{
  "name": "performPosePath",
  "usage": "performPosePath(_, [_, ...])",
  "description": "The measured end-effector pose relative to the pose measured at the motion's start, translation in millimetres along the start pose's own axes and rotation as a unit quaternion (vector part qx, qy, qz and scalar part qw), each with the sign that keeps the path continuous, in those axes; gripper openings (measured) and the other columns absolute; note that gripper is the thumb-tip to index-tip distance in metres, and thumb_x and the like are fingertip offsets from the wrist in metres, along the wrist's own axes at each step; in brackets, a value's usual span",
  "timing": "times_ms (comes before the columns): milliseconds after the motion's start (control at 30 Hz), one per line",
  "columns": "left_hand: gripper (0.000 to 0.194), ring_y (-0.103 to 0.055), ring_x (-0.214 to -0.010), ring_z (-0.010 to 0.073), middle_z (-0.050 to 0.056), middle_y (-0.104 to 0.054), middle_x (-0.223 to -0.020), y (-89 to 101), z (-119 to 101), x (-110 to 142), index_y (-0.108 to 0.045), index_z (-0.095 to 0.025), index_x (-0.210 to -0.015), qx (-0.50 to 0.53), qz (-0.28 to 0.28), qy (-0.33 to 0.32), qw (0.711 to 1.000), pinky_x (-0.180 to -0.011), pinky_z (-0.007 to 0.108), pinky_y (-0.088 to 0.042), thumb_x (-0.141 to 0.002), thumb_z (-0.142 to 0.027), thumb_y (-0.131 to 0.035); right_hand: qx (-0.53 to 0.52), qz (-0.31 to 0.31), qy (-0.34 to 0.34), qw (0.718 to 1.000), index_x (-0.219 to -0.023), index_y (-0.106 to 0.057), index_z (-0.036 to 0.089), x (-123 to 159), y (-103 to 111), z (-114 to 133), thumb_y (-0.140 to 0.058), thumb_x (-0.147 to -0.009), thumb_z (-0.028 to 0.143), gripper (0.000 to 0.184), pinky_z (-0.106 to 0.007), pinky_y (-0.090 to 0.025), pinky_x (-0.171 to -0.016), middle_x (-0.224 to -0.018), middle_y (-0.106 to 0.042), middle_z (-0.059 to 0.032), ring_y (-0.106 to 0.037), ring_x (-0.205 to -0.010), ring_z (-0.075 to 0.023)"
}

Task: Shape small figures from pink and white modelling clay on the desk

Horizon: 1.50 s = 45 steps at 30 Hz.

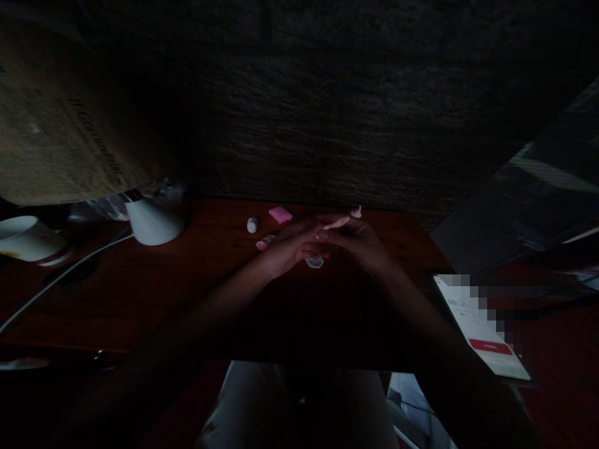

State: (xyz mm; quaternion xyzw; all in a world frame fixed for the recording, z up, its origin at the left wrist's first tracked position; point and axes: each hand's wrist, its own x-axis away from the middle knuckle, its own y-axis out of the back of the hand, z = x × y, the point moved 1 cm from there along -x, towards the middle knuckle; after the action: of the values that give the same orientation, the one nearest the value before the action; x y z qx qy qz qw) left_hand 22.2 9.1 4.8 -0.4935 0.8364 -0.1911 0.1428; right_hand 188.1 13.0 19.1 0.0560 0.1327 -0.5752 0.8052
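My two hands meet over the middle of a dark wooden table (pixel 196 293). My left hand (pixel 285 244) lies with its fingers stretched out and pointing right, painted nails showing. My right hand (pixel 358 244) is closed round a thin pink stick (pixel 340 221), whose far end rises to a small pink tip near the wall. The stick lies across my left fingertips. A small pale round thing (pixel 314 262) shows just under the hands; I cannot tell whether either hand holds it.
A small white bottle (pixel 253 224) and a pink block (pixel 280 214) lie near the dark wall behind the hands. A white lamp base (pixel 152 223) with a cable stands left, beside a bowl (pixel 23 242) and cardboard (pixel 56 125). A lit screen (pixel 482 330) lies at right.
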Motion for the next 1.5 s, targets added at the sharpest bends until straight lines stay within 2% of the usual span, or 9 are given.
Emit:
performPosePath(100, [0.029, -0.072, -0.069, 0.0142, 0.008, -0.078, -0.091, 0.9, 0, 0, -0.071, -0.015, -0.106, -0.001, -0.008, -0.009, 1.000, -0.069, 0.026, -0.055, -0.089, -0.039, -0.071, 0.018, -0.009, 0.014, 1.000, -0.106, -0.077, 0.032, 1, 9, 7, -0.086, -0.069, 0.036, 0.038, -0.026, -0.051, -0.066, -0.096, -0.075, 0.0019, -0.065, -0.078, -0.0136])
performPosePath(267, [0.034, -0.073, -0.082, 0.0175, 0.013, -0.079, -0.099, 2.2, 1, -2, -0.072, -0.014, -0.111, -0.013, -0.024, -0.014, 1.000, -0.070, 0.025, -0.053, -0.088, -0.040, -0.072, 0.059, -0.057, 0.045, 0.996, -0.090, -0.079, 0.027, 2, 17, 14, -0.082, -0.075, 0.039, 0.020, -0.027, -0.046, -0.059, -0.082, -0.074, 0.0005, -0.058, -0.066, -0.0124])
performPosePath(467, [0.032, -0.070, -0.070, 0.0122, 0.010, -0.078, -0.095, 2.1, 2, -2, -0.073, -0.015, -0.107, -0.016, -0.045, -0.017, 0.999, -0.066, 0.022, -0.052, -0.087, -0.039, -0.072, 0.080, -0.073, 0.050, 0.993, -0.085, -0.080, 0.027, 1, 12, 12, -0.085, -0.071, 0.037, 0.018, -0.028, -0.046, -0.059, -0.079, -0.074, 0.0004, -0.057, -0.062, -0.0123])
performPosePath(600, [0.029, -0.070, -0.067, 0.0122, 0.009, -0.078, -0.090, 2.9, 2, -3, -0.073, -0.014, -0.102, -0.012, -0.049, -0.022, 0.998, -0.065, 0.022, -0.052, -0.086, -0.039, -0.074, 0.089, -0.076, 0.056, 0.992, -0.085, -0.080, 0.027, 1, 7, 11, -0.085, -0.072, 0.037, 0.017, -0.030, -0.050, -0.064, -0.080, -0.074, -0.0003, -0.060, -0.066, -0.0140])
performPosePath(733, [0.029, -0.070, -0.069, 0.0127, 0.009, -0.078, -0.088, 1.5, 0, -1, -0.072, -0.014, -0.105, -0.003, -0.052, -0.013, 0.999, -0.066, 0.022, -0.052, -0.086, -0.035, -0.075, 0.077, -0.101, 0.054, 0.990, -0.089, -0.079, 0.027, 2, 5, 11, -0.084, -0.073, 0.037, 0.020, -0.028, -0.047, -0.060, -0.079, -0.074, 0.0005, -0.058, -0.063, -0.0122])
performPosePath(1033, [0.035, -0.071, -0.075, 0.0140, 0.007, -0.076, -0.085, 3.4, 1, -1, -0.072, -0.014, -0.104, -0.020, -0.051, 0.000, 0.998, -0.066, 0.022, -0.051, -0.079, -0.037, -0.081, 0.093, -0.045, 0.028, 0.994, -0.090, -0.080, 0.024, 1, 5, 8, -0.081, -0.076, 0.042, 0.023, -0.025, -0.046, -0.057, -0.082, -0.075, -0.0008, -0.060, -0.065, -0.0117])
performPosePath(1233, [0.038, -0.068, -0.074, 0.0130, 0.007, -0.076, -0.092, 5.7, 2, -1, -0.074, -0.016, -0.103, -0.010, -0.010, 0.020, 1.000, -0.067, 0.023, -0.051, -0.077, -0.043, -0.082, 0.085, -0.017, 0.017, 0.996, -0.091, -0.080, 0.025, 2, 9, 8, -0.080, -0.078, 0.042, 0.022, -0.024, -0.044, -0.057, -0.084, -0.075, -0.0008, -0.061, -0.067, -0.0119])
performPosePath(1333, [0.039, -0.066, -0.074, 0.0124, 0.008, -0.075, -0.098, 5.6, 3, 0, -0.074, -0.017, -0.106, 0.013, 0.024, 0.038, 0.999, -0.066, 0.023, -0.049, -0.080, -0.047, -0.078, 0.078, 0.029, 0.004, 0.996, -0.098, -0.080, 0.026, 4, 12, 11, -0.081, -0.077, 0.041, 0.026, -0.024, -0.046, -0.059, -0.092, -0.077, -0.0013, -0.062, -0.071, -0.0125])
performPosePath(1500, [0.047, -0.057, -0.067, 0.0095, 0.003, -0.067, -0.081, 6.2, 6, -1, -0.074, -0.016, -0.106, 0.031, 0.052, 0.064, 0.996, -0.064, 0.023, -0.046, -0.079, -0.055, -0.077, 0.084, 0.085, -0.007, 0.993, -0.103, -0.080, 0.027, 5, 17, 15, -0.082, -0.077, 0.037, 0.028, -0.027, -0.051, -0.066, -0.100, -0.078, -0.0019, -0.066, -0.076, -0.0136])
